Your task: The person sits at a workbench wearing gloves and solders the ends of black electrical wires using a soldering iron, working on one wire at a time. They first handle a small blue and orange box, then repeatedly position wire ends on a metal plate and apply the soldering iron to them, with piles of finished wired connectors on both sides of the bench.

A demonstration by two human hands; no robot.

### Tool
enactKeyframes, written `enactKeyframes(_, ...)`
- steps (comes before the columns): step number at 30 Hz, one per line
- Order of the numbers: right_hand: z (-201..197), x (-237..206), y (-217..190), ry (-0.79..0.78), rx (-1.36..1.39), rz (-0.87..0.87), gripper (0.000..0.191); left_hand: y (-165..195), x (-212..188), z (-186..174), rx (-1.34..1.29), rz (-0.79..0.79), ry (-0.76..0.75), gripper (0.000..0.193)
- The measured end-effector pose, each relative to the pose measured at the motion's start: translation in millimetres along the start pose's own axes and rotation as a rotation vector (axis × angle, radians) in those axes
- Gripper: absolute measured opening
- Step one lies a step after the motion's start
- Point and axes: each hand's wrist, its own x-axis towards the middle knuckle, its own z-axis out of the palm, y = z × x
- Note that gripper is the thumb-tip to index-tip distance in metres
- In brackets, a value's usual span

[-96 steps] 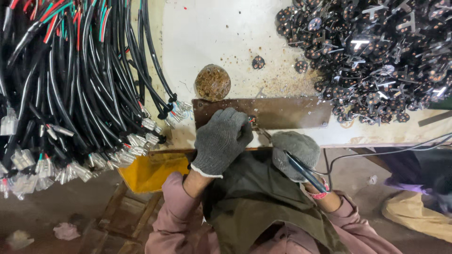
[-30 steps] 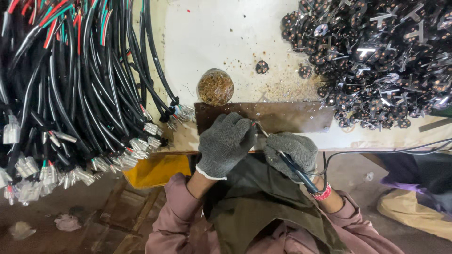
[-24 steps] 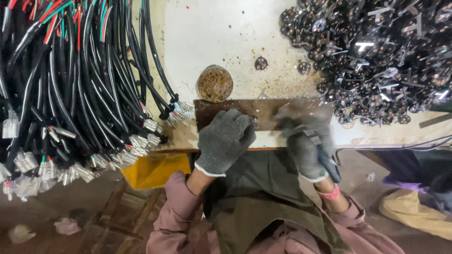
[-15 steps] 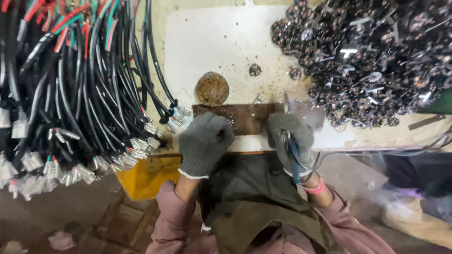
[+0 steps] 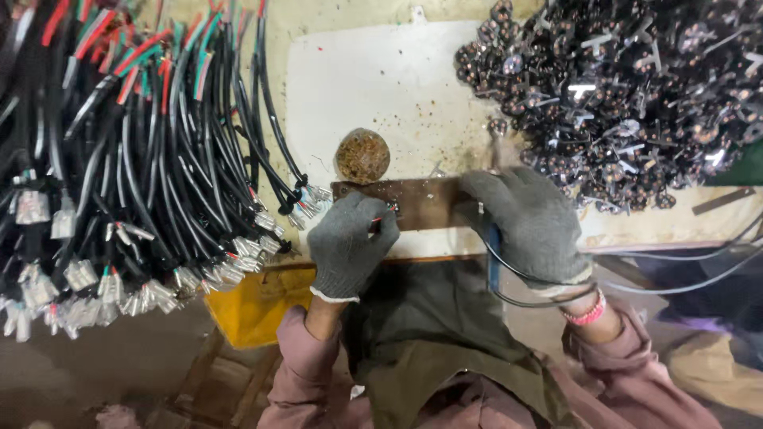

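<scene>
While both gloved hands sit at the bench edge, left hand [image 5: 347, 246] pinches red wire ends [image 5: 385, 214], right hand [image 5: 531, 222] grips a blue-handled tool [image 5: 493, 258]

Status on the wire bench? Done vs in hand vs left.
Done: can't tell; no finished pile is evident. In hand: left hand pinches a red-tipped wire end over the brown block; right hand grips a blue-handled tool. Left: a big black cable bundle and metal parts heap.

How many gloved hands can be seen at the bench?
2. The left hand pinches thin wire ends at the brown plate. The right hand, beside it on the plate's right end, grips a blue-handled tool. No other hands show.
</scene>
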Motion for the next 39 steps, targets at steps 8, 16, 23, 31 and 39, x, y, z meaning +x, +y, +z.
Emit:
enactKeyframes(8, 10, 8, 6, 0.041, 0.003, -0.076, 0.039, -4, 1, -1, -0.067, -0.031, -0.051, 0.013)
enactKeyframes(16, 28, -9, -20, -0.114, -0.115, -0.004, 0.042, -3, 3, 3, -0.023, 0.015, -0.006, 0.013)
enactKeyframes(23, 63, -78, 9, 0.696, 0.677, 0.186, 0.034, 0, -3, 4, -0.001, -0.015, -0.013, 0.007)
enactKeyframes(31, 92, -104, 24, 0.349, 0.903, 0.326, 0.030, 21, -7, 35, 0.031, 0.060, -0.173, 0.009)
enactKeyframes(39, 104, -49, 12, 0.411, 0.408, 0.128, 0.041, 11, -23, 38, 0.022, 0.020, -0.329, 0.015)
